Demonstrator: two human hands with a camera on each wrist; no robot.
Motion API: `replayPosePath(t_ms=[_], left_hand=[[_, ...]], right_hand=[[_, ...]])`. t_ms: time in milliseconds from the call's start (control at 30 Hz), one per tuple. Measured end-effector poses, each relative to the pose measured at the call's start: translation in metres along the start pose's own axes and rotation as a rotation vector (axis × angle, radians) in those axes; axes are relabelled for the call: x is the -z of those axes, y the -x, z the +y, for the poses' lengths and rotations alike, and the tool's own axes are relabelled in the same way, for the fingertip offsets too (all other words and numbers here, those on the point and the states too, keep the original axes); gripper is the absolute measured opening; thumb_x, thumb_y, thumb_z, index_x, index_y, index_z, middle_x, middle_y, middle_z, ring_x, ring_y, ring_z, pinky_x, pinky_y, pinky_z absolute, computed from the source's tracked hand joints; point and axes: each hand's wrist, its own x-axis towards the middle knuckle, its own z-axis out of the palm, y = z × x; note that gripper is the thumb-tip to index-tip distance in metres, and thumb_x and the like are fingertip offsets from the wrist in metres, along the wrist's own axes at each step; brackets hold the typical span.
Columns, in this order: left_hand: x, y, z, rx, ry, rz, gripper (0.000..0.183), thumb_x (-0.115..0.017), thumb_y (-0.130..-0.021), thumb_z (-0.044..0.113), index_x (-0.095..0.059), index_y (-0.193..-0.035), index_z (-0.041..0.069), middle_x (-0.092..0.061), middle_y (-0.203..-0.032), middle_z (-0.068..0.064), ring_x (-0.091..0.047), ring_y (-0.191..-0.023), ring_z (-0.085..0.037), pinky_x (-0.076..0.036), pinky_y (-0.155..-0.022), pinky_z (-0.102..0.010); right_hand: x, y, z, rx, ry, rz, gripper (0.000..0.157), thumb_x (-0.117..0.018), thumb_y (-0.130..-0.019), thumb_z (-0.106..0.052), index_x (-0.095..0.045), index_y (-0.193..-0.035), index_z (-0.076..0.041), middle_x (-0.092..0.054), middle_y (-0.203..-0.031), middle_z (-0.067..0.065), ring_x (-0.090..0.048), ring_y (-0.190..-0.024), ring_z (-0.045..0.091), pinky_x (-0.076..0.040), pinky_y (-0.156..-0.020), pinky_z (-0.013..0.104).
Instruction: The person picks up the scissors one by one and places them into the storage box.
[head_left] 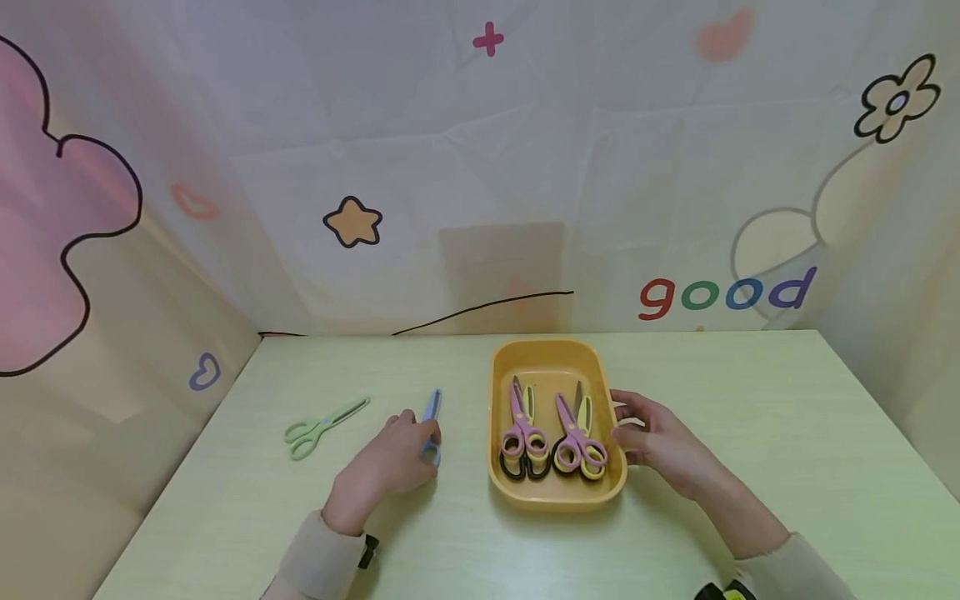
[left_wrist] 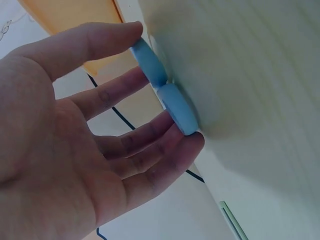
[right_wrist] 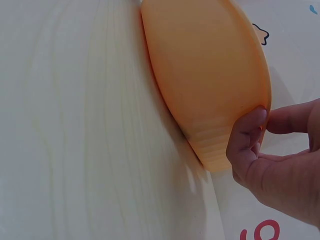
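A pair of blue scissors [head_left: 432, 407] lies on the table, blade end pointing away. My left hand [head_left: 397, 454] holds its handle loops [left_wrist: 180, 108] between the thumb and the other fingers. Further left, a pair of green scissors [head_left: 322, 429] rests on the table. The yellow tray [head_left: 555, 498] stands right of the blue scissors, and my right hand [head_left: 663, 442] pinches its right rim between thumb and fingers. Inside the tray lie pink scissors [head_left: 517, 417] on the left and another pink pair [head_left: 572, 427] on the right, each over yellow-and-black-handled scissors.
The pale green table [head_left: 750, 417] reaches back to a white printed curtain [head_left: 645, 183], which also hangs along both sides. Black-and-yellow bands show near the right cuff [head_left: 791, 571].
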Motion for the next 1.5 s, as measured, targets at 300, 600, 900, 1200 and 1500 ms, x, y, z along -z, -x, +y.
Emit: replayPosePath(t_ms=[300, 600, 900, 1200, 1500], left_hand=[[0.000, -0.001, 0.003, 0.039, 0.063, 0.013, 0.025, -0.076, -0.082, 0.016, -0.063, -0.104, 0.013, -0.049, -0.098, -0.010, -0.046, -0.088, -0.026, -0.045, -0.065, -0.037], [-0.001, -0.002, 0.004, 0.015, 0.066, 0.073, 0.028, -0.073, -0.083, 0.018, -0.059, -0.107, 0.013, -0.046, -0.103, -0.012, -0.043, -0.092, -0.028, -0.046, -0.070, -0.040], [0.000, -0.005, 0.010, 0.001, 0.030, 0.211, 0.031, -0.069, -0.081, 0.022, -0.058, -0.106, 0.010, -0.043, -0.095, -0.009, -0.041, -0.085, -0.028, -0.039, -0.070, -0.038], [0.003, -0.006, 0.024, -0.020, 0.050, 0.290, 0.033, -0.067, -0.078, 0.021, -0.054, -0.107, 0.010, -0.042, -0.094, -0.009, -0.041, -0.085, -0.028, -0.039, -0.072, -0.038], [0.006, -0.008, 0.038, -0.036, 0.060, 0.315, 0.036, -0.064, -0.080, 0.023, -0.052, -0.111, 0.008, -0.043, -0.101, -0.011, -0.042, -0.091, -0.030, -0.040, -0.077, -0.041]], right_hand=[[0.001, -0.001, 0.000, 0.002, 0.002, -0.002, 0.065, -0.055, -0.098, 0.001, -0.026, -0.156, 0.007, -0.041, -0.131, 0.028, -0.057, -0.103, 0.031, -0.059, -0.081, 0.035], [0.001, -0.002, 0.001, 0.010, -0.024, -0.007, 0.064, -0.054, -0.098, 0.003, -0.026, -0.156, 0.009, -0.041, -0.129, 0.028, -0.057, -0.100, 0.029, -0.060, -0.080, 0.035], [0.001, -0.002, 0.001, 0.007, -0.019, -0.004, 0.065, -0.055, -0.098, 0.002, -0.026, -0.156, 0.008, -0.041, -0.130, 0.028, -0.058, -0.101, 0.029, -0.060, -0.080, 0.035], [0.001, -0.002, 0.002, 0.002, -0.019, -0.002, 0.065, -0.055, -0.098, 0.001, -0.026, -0.156, 0.007, -0.041, -0.130, 0.027, -0.057, -0.102, 0.030, -0.060, -0.080, 0.035], [0.001, -0.001, 0.002, 0.003, -0.018, -0.002, 0.065, -0.055, -0.099, 0.001, -0.025, -0.156, 0.007, -0.041, -0.130, 0.027, -0.057, -0.102, 0.030, -0.060, -0.081, 0.036]])
